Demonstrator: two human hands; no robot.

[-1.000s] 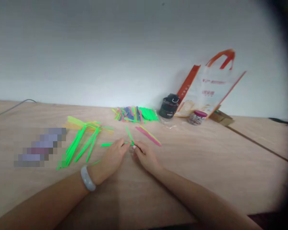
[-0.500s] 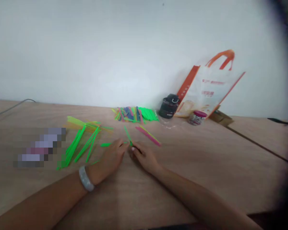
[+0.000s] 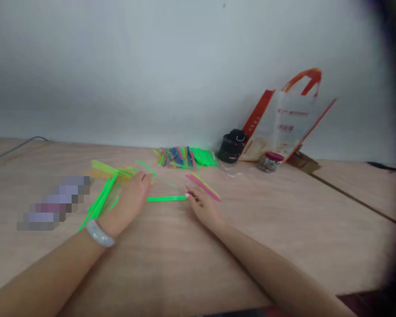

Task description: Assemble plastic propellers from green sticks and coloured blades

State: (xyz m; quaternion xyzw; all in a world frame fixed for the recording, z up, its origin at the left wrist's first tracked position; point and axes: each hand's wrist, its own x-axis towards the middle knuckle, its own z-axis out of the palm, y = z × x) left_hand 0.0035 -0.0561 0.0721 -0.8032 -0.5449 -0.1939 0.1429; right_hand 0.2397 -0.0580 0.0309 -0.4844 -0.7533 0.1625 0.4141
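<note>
My left hand (image 3: pixel 133 191), with a pale bangle on its wrist, is closed in a pinch. A thin, bent green plastic strip (image 3: pixel 145 166), smeared by motion, sticks out at its fingertips. My right hand (image 3: pixel 203 204) has its fingers curled at the right end of a long green straw-like stick (image 3: pixel 166 198) that lies level on the table. Left of my left hand lies a bundle of green sticks (image 3: pixel 103 198). Behind it are yellow and orange sticks (image 3: pixel 100 169), partly hidden. A pink stick (image 3: pixel 206 189) with a yellow one lies just beyond my right hand.
Packs of multicoloured and green strips (image 3: pixel 185 157) lie near the wall. Right of them stand a black lens-like cylinder (image 3: pixel 232 147), a lidded jar (image 3: pixel 271 162) and a white-and-orange bag (image 3: pixel 284 123). A blurred-out object (image 3: pixel 56 204) lies at left.
My left hand has moved left and away from my right hand, with the thin green strip. The hands are now apart, and more of the level green stick shows between them.
</note>
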